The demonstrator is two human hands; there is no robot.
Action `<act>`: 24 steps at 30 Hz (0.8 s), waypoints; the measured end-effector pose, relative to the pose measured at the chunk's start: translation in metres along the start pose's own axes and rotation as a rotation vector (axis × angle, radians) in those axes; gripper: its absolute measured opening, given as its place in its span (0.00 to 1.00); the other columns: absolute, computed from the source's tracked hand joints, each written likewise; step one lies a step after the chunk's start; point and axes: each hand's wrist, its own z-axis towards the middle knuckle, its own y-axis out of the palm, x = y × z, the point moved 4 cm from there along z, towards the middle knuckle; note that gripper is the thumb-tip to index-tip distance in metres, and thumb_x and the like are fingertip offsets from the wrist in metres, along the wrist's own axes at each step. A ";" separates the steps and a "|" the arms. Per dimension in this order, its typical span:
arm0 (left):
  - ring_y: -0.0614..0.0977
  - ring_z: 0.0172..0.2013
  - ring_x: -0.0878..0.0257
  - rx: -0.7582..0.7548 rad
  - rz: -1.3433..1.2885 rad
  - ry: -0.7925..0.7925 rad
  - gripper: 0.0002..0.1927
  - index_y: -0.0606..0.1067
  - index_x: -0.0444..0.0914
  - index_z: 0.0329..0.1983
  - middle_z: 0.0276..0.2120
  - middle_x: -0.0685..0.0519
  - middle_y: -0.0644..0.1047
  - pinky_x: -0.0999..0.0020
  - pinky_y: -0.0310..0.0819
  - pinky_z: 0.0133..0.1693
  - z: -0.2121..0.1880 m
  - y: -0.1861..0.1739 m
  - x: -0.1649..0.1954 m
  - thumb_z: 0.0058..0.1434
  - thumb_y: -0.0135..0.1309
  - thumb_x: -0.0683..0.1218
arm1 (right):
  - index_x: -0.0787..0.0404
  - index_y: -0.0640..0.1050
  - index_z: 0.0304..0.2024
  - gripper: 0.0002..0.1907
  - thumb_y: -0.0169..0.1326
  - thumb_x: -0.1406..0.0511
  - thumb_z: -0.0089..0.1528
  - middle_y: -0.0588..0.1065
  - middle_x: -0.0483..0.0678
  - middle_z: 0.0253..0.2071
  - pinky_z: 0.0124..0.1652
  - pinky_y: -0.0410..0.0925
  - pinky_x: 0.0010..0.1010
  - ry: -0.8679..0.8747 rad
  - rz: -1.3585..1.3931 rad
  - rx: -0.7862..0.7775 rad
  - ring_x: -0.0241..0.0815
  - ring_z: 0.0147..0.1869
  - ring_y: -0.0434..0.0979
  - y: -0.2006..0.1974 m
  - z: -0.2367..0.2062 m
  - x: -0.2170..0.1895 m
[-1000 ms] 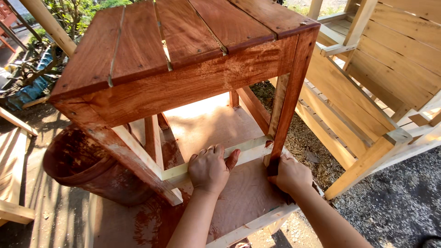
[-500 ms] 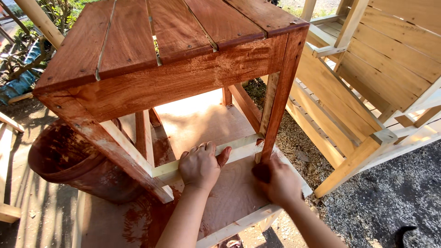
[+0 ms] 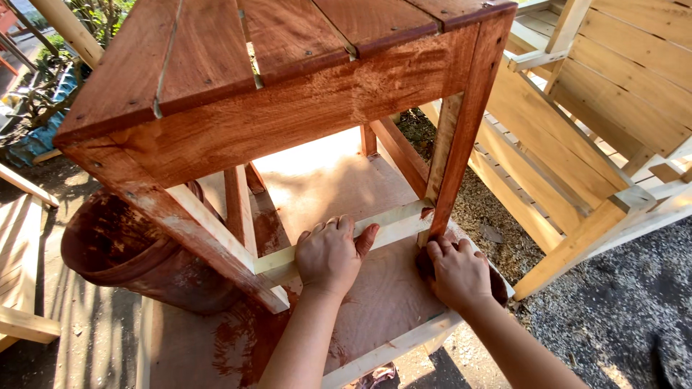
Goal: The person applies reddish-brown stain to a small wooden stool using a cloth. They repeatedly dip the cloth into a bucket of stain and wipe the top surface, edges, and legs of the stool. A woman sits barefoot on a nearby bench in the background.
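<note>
Gripping the pale lower rail (image 3: 375, 229) of a red-stained wooden table (image 3: 288, 94), the left hand (image 3: 330, 253) has its fingers curled over it. Just right of that grip, the right hand (image 3: 458, 272) is closed on a dark rag (image 3: 424, 261) pressed against the table leg (image 3: 461, 137). Left and beyond stands a stained bucket (image 3: 122, 252).

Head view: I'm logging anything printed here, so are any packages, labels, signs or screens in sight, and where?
None in view: only a red-stained wooden table, a stained bucket at left, and pale unstained wooden frames at right.
</note>
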 end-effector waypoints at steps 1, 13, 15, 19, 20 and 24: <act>0.83 0.31 0.54 -0.004 -0.001 -0.001 0.31 0.78 0.43 0.26 0.26 0.50 0.81 0.56 0.74 0.35 0.000 -0.001 0.000 0.67 0.40 0.70 | 0.44 0.66 0.66 0.31 0.56 0.55 0.61 0.66 0.41 0.67 0.54 0.72 0.48 -0.054 -0.046 0.035 0.49 0.65 0.69 -0.001 0.001 0.002; 0.84 0.33 0.53 -0.053 0.001 -0.014 0.32 0.77 0.42 0.28 0.27 0.50 0.81 0.55 0.75 0.38 0.003 -0.007 -0.001 0.67 0.39 0.70 | 0.37 0.63 0.69 0.31 0.50 0.61 0.63 0.59 0.48 0.72 0.58 0.66 0.53 -0.265 -0.188 0.032 0.59 0.71 0.60 0.003 0.002 -0.005; 0.84 0.33 0.53 -0.023 0.004 0.006 0.32 0.77 0.42 0.28 0.27 0.50 0.81 0.55 0.75 0.38 0.004 -0.009 -0.001 0.67 0.38 0.70 | 0.37 0.64 0.68 0.28 0.48 0.61 0.65 0.60 0.47 0.70 0.56 0.68 0.51 -0.254 -0.178 0.045 0.57 0.69 0.62 0.007 0.005 -0.004; 0.84 0.33 0.54 -0.141 0.023 -0.016 0.33 0.78 0.43 0.30 0.30 0.50 0.82 0.56 0.75 0.38 0.003 -0.009 -0.001 0.68 0.36 0.71 | 0.32 0.64 0.68 0.28 0.47 0.61 0.65 0.60 0.49 0.69 0.54 0.70 0.47 -0.227 -0.176 -0.026 0.55 0.68 0.63 0.013 0.006 0.004; 0.84 0.34 0.55 -0.185 0.036 -0.031 0.34 0.78 0.43 0.31 0.31 0.50 0.82 0.57 0.76 0.38 0.004 -0.008 -0.002 0.69 0.35 0.71 | 0.32 0.64 0.68 0.30 0.48 0.62 0.64 0.60 0.50 0.70 0.53 0.70 0.46 -0.232 -0.187 -0.020 0.55 0.68 0.63 0.011 0.005 0.005; 0.84 0.37 0.55 -0.296 0.039 -0.052 0.34 0.77 0.42 0.34 0.34 0.50 0.82 0.56 0.75 0.41 0.006 -0.011 -0.001 0.69 0.34 0.72 | 0.29 0.66 0.66 0.29 0.54 0.60 0.63 0.62 0.44 0.70 0.52 0.73 0.40 -0.138 -0.044 -0.068 0.50 0.66 0.67 -0.007 0.001 0.013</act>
